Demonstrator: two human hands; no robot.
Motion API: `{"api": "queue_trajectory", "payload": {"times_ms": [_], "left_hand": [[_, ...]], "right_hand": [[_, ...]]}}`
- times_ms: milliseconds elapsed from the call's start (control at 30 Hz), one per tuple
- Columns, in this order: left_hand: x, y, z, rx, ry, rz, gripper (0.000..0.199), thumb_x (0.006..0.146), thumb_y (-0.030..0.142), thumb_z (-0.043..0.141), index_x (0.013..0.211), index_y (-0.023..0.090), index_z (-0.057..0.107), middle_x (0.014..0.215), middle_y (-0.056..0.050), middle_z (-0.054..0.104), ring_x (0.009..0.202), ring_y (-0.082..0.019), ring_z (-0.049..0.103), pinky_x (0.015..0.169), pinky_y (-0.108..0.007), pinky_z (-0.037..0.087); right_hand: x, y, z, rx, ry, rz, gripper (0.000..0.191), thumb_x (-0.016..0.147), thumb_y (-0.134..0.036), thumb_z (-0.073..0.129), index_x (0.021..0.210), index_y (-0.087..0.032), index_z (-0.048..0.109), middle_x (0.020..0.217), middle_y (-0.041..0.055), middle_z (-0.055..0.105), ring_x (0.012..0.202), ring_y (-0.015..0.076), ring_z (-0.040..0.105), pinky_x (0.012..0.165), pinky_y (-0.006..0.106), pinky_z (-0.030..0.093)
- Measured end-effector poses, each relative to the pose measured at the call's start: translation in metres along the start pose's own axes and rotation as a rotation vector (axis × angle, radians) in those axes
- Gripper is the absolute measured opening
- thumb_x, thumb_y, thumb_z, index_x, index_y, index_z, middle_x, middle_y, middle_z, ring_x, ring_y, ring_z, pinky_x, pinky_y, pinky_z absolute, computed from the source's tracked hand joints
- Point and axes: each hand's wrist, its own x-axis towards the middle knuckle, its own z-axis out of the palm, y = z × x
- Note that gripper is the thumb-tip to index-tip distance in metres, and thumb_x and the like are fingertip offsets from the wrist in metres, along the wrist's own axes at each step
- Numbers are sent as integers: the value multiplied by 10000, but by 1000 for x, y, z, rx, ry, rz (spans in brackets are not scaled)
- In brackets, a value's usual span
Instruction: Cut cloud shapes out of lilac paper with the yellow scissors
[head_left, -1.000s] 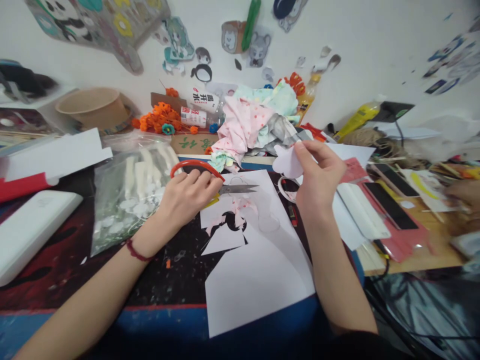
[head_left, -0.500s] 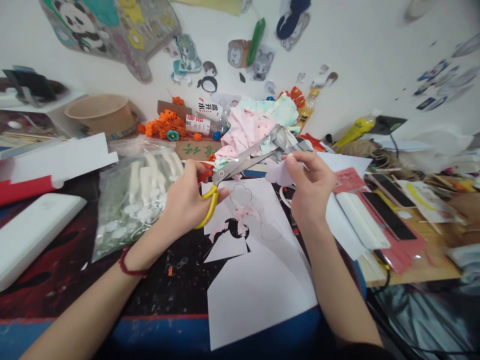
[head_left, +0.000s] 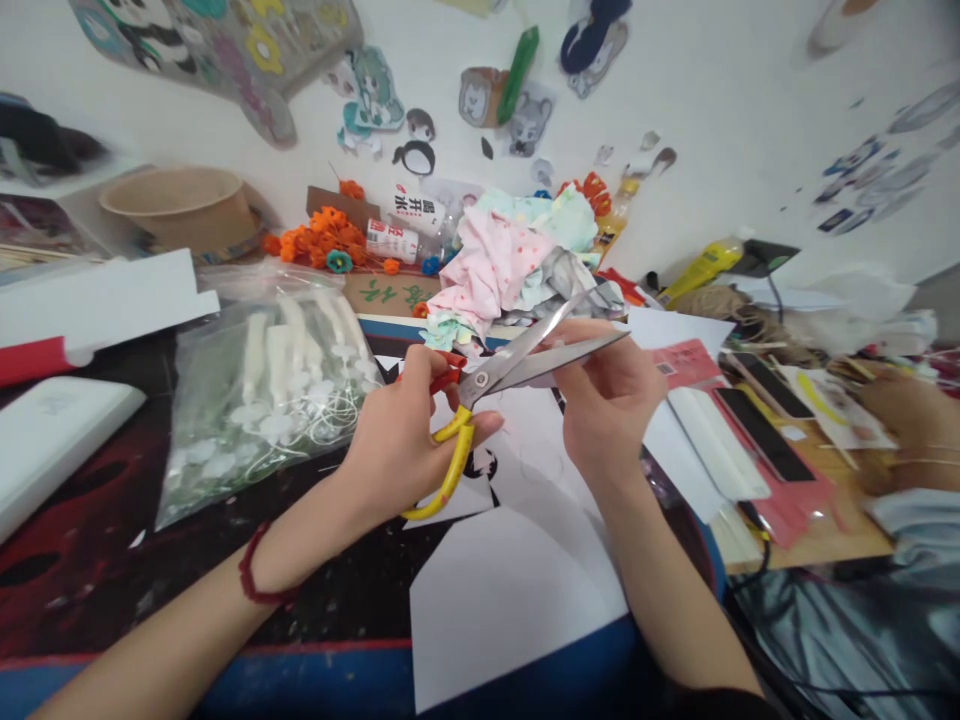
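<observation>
My left hand is wrapped round the yellow and red handles of a pair of scissors. Their blades are spread and point up to the right, passing in front of my right hand. My right hand is pinched, with a small piece of white paper at its fingers, mostly hidden behind the blades. Below both hands lies a large white paper sheet, and a cut paper piece rests near its upper left.
A clear bag of cream and green items lies left. Crumpled pink cloth and orange flowers are at the back. Phones and a white case lie right. A person's arm shows at far right.
The scissors have moved right, and their blades now overlap my right hand and the small paper. The whole view has shifted slightly.
</observation>
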Motion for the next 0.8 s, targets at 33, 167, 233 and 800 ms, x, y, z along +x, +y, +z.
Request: {"api": "queue_trajectory", "payload": {"times_ms": [33,167,233,800], "left_hand": [[-1,1,0,-12,0,5,447,816,556,634,983,230,379,604,79,465,475,-136,453,509,-270,341],[-2,1,1,-50,11,11,454,814,564,658,955,230,385,673,61,533,477,-112,466,511,-254,345],[-2,1,2,-72,7,16,472,813,581,673,940,229,385,695,58,549,473,-103,477,509,-248,349],[-3,2,2,-107,-6,59,461,822,556,708,920,230,396,680,70,590,533,-123,562,538,-245,396]], "right_hand": [[0,0,0,7,-6,-6,157,830,-135,756,916,-265,770,901,-10,755,845,155,713,740,308,581],[-1,-4,1,22,-18,-19,175,843,-116,747,932,-265,764,901,-25,766,838,134,718,762,290,583],[-2,-7,1,14,-25,-10,173,855,-122,741,948,-266,762,908,-27,772,845,128,723,779,286,589],[-6,-7,1,45,-6,36,227,833,-86,743,947,-279,779,907,-24,771,841,133,734,740,280,644]]}}
